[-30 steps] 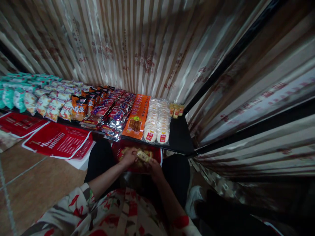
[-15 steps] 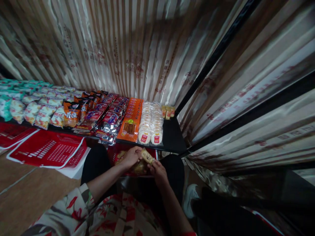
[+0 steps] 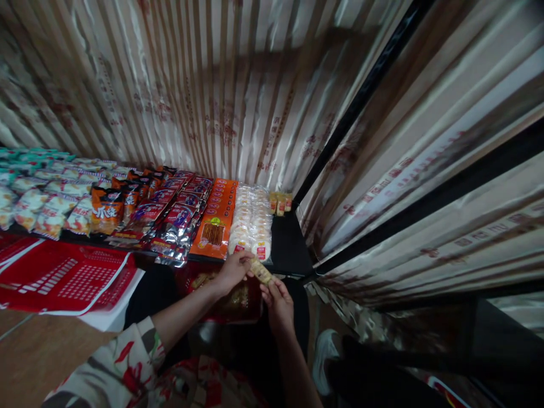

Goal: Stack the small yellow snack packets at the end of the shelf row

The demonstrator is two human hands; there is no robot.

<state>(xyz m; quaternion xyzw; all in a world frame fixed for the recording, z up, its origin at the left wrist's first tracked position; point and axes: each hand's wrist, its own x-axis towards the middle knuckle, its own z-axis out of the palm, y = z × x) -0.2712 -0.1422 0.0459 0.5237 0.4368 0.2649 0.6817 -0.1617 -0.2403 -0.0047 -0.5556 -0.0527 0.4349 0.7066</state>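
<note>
Between my two hands is a small yellowish wrapped snack (image 3: 260, 271), tilted down to the right. My left hand (image 3: 233, 272) pinches its upper left end, and my right hand (image 3: 277, 300) pinches the lower right end. Below them, between my knees, sits a red basket (image 3: 186, 286) with more yellowish wrapped snacks (image 3: 239, 299) in it. Just beyond my left hand, at the shelf's front edge, are stacked round white packs (image 3: 250, 224) with red labels. A few similar small yellow packs (image 3: 280, 203) stand at the back right of the black shelf (image 3: 290, 241).
Along the shelf to the left lie an orange flat pack (image 3: 216, 218), dark red and silver packs (image 3: 181, 209), orange-black bags (image 3: 107, 209) and white bags (image 3: 51, 215). Red baskets (image 3: 80, 277) stand on the floor at left. A black pole (image 3: 361, 107) slants before the striped curtain (image 3: 178, 85).
Both hands have risen slightly toward the shelf edge with the snack between them, away from the basket. The view has shifted a little, so the shelf sits lower and further left.
</note>
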